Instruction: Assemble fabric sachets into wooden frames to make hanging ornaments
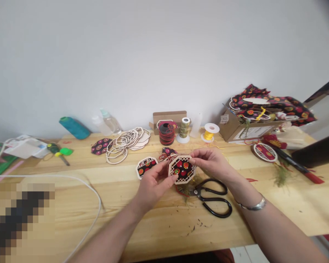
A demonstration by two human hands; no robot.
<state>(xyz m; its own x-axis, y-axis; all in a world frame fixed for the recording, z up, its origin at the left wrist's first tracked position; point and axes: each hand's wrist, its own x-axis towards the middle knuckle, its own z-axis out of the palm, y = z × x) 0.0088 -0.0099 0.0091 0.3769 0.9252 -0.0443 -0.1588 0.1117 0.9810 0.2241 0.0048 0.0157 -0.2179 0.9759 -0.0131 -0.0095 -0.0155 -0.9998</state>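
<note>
left hand [150,184] and right hand [212,162] each close a pinching grip on an edge of the fabric-filled frame [181,168] just above the tabletop [153,226], one filled piece [146,167] lying beside it, bare frames [126,142] piled behind, scissors [212,199] near.

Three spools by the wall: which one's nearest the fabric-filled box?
The yellow spool, rightmost of the three, beside the fabric-filled box; the gold spool and red spool stand further left.
</note>
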